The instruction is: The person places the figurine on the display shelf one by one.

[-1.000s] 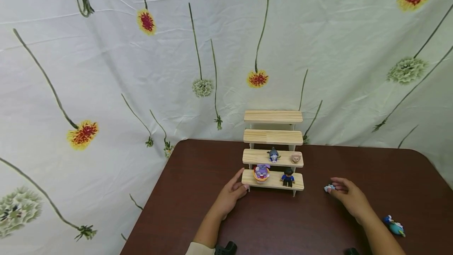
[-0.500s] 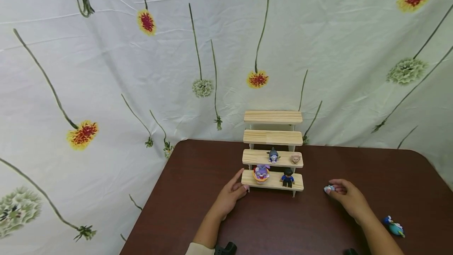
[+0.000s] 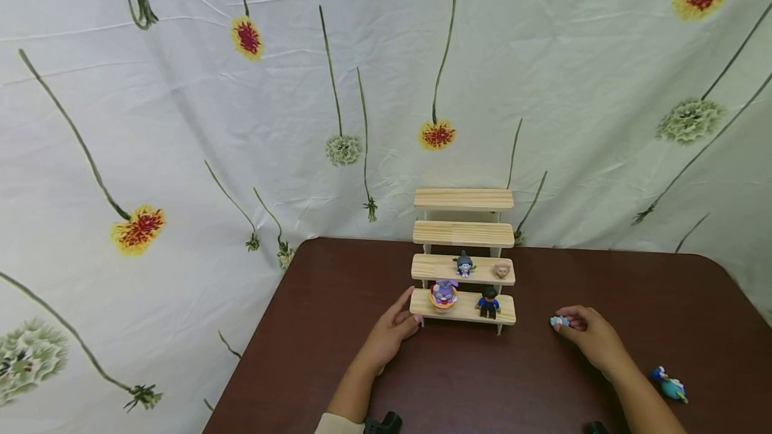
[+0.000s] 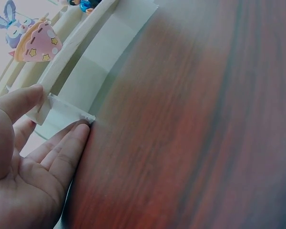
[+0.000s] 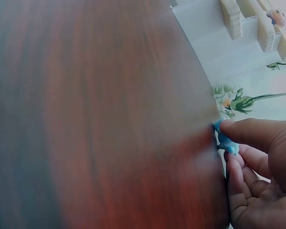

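Blue toy (image 5: 225, 139) sits pinched by right fingers (image 5: 253, 158), any lettering illegible.

You worked at a tabletop set-up, home or studio unclear: a creased, flower-printed cloth (image 3: 289, 106) hung behind the brown table (image 3: 482, 380), and a stepped wooden stand (image 3: 463, 199) stood on that table.

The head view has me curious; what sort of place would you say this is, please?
Probably an indoor tabletop arranged for display: there is a dark table, a flower-printed cloth hanging behind it, and a stepped wooden shelf holding small toy figures.
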Motion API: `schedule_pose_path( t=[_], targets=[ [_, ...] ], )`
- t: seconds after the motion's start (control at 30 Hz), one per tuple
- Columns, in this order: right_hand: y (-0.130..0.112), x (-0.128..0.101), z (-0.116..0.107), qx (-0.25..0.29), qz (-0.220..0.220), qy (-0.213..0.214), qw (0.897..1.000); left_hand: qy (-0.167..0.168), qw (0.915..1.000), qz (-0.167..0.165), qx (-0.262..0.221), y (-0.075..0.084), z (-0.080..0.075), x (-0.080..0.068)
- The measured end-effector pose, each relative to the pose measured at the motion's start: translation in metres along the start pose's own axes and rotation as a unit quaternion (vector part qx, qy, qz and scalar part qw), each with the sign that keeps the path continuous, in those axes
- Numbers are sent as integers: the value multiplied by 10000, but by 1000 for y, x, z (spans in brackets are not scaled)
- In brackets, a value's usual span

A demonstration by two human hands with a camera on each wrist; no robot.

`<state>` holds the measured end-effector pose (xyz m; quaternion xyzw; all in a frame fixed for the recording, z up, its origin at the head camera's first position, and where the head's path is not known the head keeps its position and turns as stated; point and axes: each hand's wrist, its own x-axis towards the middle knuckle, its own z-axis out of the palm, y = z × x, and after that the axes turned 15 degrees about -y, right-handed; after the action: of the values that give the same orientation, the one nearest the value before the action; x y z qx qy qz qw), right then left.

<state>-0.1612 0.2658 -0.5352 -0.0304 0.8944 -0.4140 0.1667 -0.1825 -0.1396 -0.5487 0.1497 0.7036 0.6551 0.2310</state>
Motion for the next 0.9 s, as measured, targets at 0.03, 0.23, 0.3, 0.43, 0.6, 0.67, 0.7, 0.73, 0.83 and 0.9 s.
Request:
schedule_pose_path(
  t=[0.03, 0.23, 0.3, 0.43, 0.6, 0.67, 0.7, 0.73, 0.83, 0.9],
  targets=[
    [0, 0, 0, -13, 8, -12, 10000, -2, 10000, 11, 14, 0, 0, 0],
    [-1, -1, 1, 77, 40, -91, 9999, -18, 10000, -14, 3, -2, -1, 0],
    [-1, -1, 1, 138, 52, -93, 9998, -15, 10000, -30, -17, -3, -2, 0],
    [-1, -1, 0, 225, 82, -116, 9996, -14, 10000, -40, -28, -4, -2, 0],
    [-2, -2, -2, 398, 198, -126, 9989, -47, 10000, 11, -9, -3, -2, 1],
    [-3, -2, -2, 493, 255, -119, 9984, -41, 10000, 28, 2, -3, -2, 1],
    [-3, -2, -2, 539, 275, -115, 9981, -28, 10000, 7, -16, -3, -2, 1],
    [-3, -2, -3, 582, 291, -105, 9978, -28, 10000, 14, -12, -2, -2, 1],
    [-3, -2, -3, 669, 328, -81, 9972, -36, 10000, -7, -31, -2, -2, 0],
    [-3, -1, -3, 706, 325, -71, 9969, -45, 10000, -15, -47, -1, -2, 0]
  ],
)
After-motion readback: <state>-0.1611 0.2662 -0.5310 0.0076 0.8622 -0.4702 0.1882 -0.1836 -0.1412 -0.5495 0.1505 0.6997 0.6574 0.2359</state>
